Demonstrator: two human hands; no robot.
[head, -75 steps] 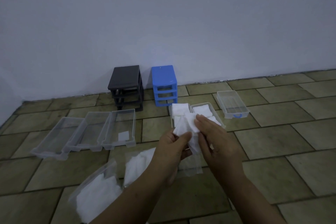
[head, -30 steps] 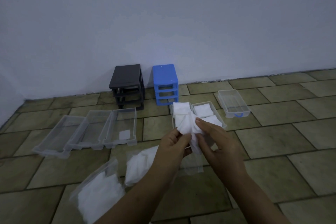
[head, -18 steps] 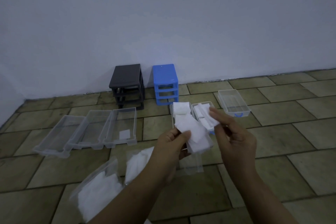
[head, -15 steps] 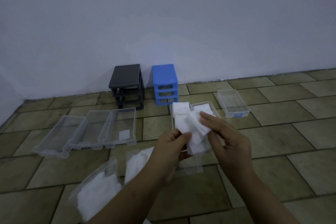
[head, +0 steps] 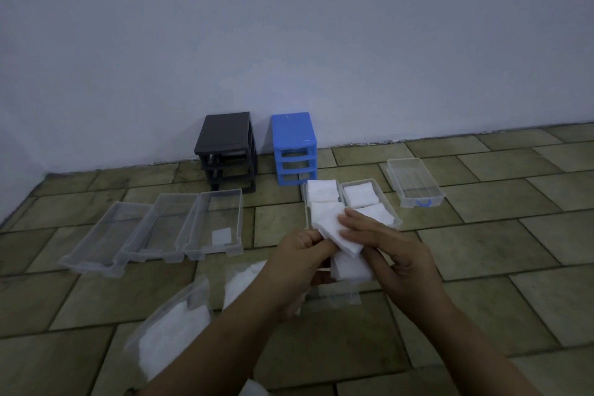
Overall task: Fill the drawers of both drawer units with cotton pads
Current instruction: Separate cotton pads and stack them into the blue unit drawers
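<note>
White cotton pads (head: 337, 230) are pinched by the left hand (head: 297, 259) while the right hand (head: 393, 254) grips them, above two filled drawers (head: 390, 212).

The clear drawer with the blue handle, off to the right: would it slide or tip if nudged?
The drawer looks thin, clear and holds nothing, so it is probably light and would skid on the tiled floor. Low and wide with a flat base, it seems unlikely to tip.

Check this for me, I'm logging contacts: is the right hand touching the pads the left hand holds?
Touching. The head view shows the right hand's fingers lying on the pads pinched by the left hand.
</note>
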